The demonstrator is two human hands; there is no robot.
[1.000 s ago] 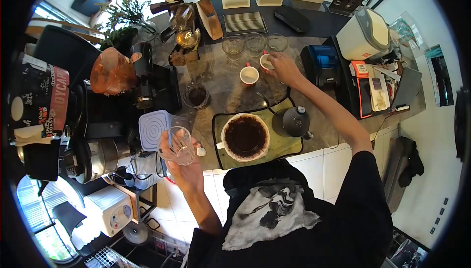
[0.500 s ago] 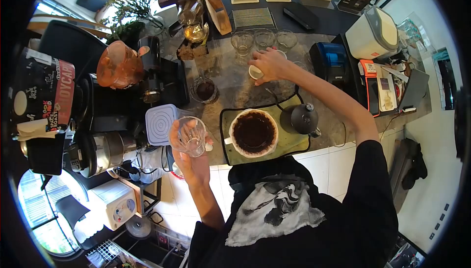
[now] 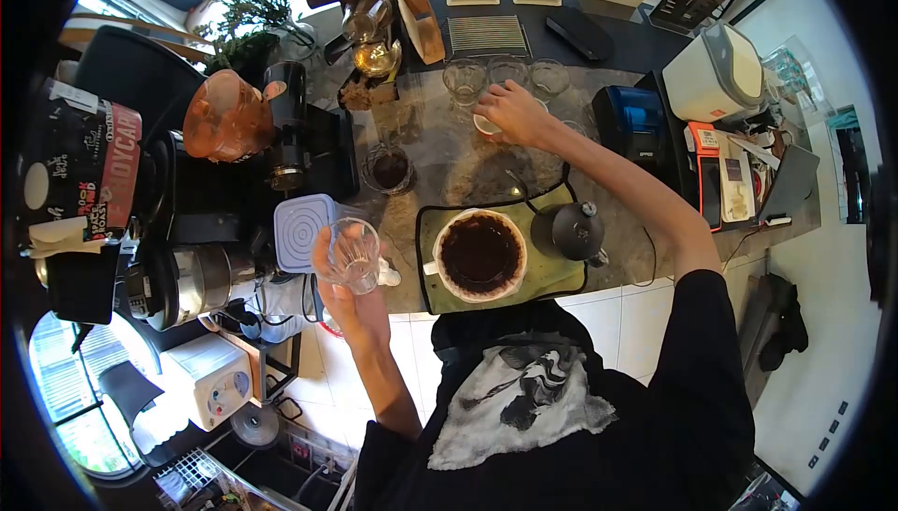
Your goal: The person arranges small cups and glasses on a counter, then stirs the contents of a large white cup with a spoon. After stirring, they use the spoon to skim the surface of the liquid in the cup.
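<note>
My left hand [image 3: 348, 298] is closed around an empty-looking clear glass [image 3: 354, 251], held tilted over the near left counter edge. My right hand [image 3: 514, 116] reaches across the counter, fingers curled down over a small white cup [image 3: 484, 125]; its fingertips are partly hidden. Just beyond it stand several clear glasses [image 3: 465, 83]. Between my arms, a white dripper [image 3: 430, 268] holds dark wet coffee grounds [image 3: 481, 251]. It sits on a green cloth [image 3: 552, 279] with a black gooseneck kettle [image 3: 567, 232]. A glass of dark coffee [image 3: 387, 171] stands to the left.
A square lidded container [image 3: 304, 233] lies beside my left hand. Coffee machines and an orange-brown hopper [image 3: 227, 116] crowd the left side. On the right are a blue-black box [image 3: 634, 123], a white bin [image 3: 713, 71] and a card reader [image 3: 703, 140]. A slatted tray [image 3: 486, 36] lies at the back.
My left hand has shifted slightly left with the glass and tilted it more. My right hand has moved a little away from me with the white cup, its fingers now closer over it.
</note>
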